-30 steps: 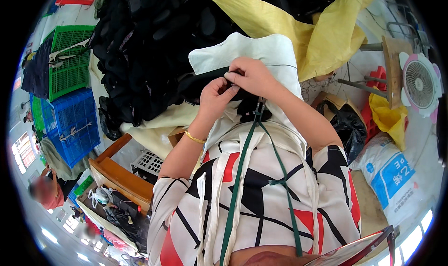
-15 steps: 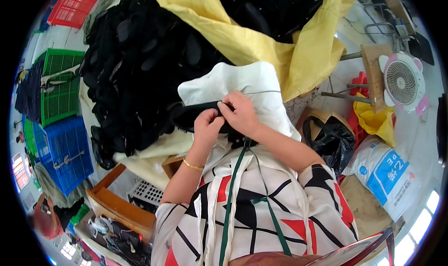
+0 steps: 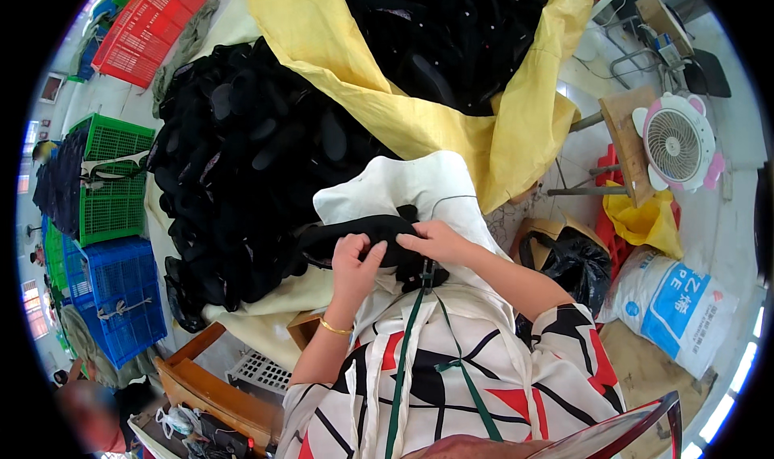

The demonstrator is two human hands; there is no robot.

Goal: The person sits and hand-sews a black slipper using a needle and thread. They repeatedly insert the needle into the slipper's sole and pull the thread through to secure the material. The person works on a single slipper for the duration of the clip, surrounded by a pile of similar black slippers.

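A black cloth shoe (image 3: 385, 230) is held crosswise over the white cloth (image 3: 439, 181) on my lap, its dark inside or sole partly showing. My left hand (image 3: 355, 257) grips its near edge at the middle, thumb and fingers bent around it. The fingers of my right hand (image 3: 439, 243) pinch the shoe's right end. Beneath the hands hangs a small dark object on a green cord (image 3: 407, 338); I cannot make out its kind. A large heap of similar black shoes (image 3: 250, 153) lies just beyond, to the left.
A yellow woven sack (image 3: 339, 56) with more black shoes spreads at the far side. Green (image 3: 121, 193) and blue crates (image 3: 125, 298) stand left, beside a wooden chair (image 3: 214, 386). On the right are a fan (image 3: 676, 143), a black plastic bag (image 3: 574, 257) and a white-and-blue sack (image 3: 673, 306).
My hands have moved apart along the shoe, with the right hand shifting toward its right end. More of the shoe's surface now shows. The whole view has shifted slightly.
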